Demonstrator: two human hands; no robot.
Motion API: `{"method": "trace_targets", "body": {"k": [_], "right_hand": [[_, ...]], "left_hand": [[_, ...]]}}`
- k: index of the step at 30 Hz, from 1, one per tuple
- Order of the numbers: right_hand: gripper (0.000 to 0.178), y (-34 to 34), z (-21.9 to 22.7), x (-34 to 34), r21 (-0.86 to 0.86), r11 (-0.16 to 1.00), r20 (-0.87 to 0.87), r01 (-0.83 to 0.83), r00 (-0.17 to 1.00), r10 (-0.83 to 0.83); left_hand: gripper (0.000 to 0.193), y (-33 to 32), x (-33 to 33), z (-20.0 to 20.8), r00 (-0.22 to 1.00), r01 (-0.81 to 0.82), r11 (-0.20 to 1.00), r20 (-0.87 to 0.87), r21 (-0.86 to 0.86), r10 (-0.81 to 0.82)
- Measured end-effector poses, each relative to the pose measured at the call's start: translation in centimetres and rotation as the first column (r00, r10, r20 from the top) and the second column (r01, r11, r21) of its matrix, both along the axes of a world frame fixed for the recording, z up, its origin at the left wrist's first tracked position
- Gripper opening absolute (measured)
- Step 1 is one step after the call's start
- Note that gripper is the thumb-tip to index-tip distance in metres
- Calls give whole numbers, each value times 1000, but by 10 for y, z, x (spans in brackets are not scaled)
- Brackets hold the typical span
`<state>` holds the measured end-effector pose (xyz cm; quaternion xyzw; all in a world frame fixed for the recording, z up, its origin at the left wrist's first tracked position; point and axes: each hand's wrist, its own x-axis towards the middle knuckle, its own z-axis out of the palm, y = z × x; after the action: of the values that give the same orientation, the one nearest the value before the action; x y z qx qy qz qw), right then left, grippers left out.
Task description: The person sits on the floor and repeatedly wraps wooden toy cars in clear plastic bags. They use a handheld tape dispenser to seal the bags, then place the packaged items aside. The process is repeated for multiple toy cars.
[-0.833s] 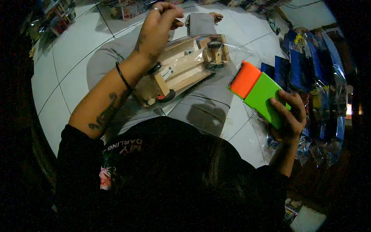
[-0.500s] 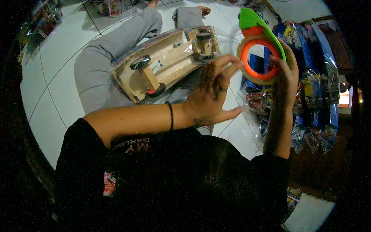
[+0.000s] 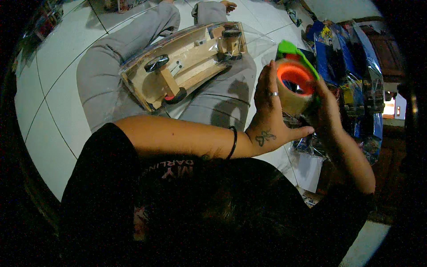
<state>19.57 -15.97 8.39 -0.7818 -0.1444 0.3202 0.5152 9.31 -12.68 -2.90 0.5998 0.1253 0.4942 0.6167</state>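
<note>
My right hand (image 3: 327,100) grips a tape dispenser (image 3: 296,80), with a green frame and a wide roll of tape on an orange hub. The roll partly hides its fingers. My left hand (image 3: 269,109) lies against the left side of the roll, fingers stretched up and thumb pointing right beneath it; whether it touches the tape is hard to tell. Across my lap rests a wooden toy truck (image 3: 187,62) in clear plastic wrap, underside up, its black wheels showing.
Several blue plastic-wrapped packages (image 3: 347,66) stand to the right. A white sheet of paper (image 3: 309,171) lies near them by my right forearm. White floor tiles (image 3: 49,89) spread at the left, and more wrapped goods (image 3: 118,5) sit at the far edge.
My left hand has moved right from beside the truck to the tape roll. The dispenser has come lower and tilted, showing the roll's outer side.
</note>
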Motion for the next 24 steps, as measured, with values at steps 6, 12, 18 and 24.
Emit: {"method": "trace_targets", "body": {"k": [6,12,18,24], "right_hand": [[39,-39,15,-27,-31,997,120,-69,990,72],[43,-49,26,-28,-55,993,118,-104,987,110],[49,-52,25,-23,-13,997,196,-71,978,72],[42,-52,30,-18,100,986,-23,133,991,-132]], "left_hand": [[118,0,4,4,967,256,953,47,-159,-252],[120,25,-1,0,866,479,862,70,164,-495],[117,13,-19,0,987,59,945,120,323,-103],[115,41,-11,-34,939,308,949,-180,65,-293]]}}
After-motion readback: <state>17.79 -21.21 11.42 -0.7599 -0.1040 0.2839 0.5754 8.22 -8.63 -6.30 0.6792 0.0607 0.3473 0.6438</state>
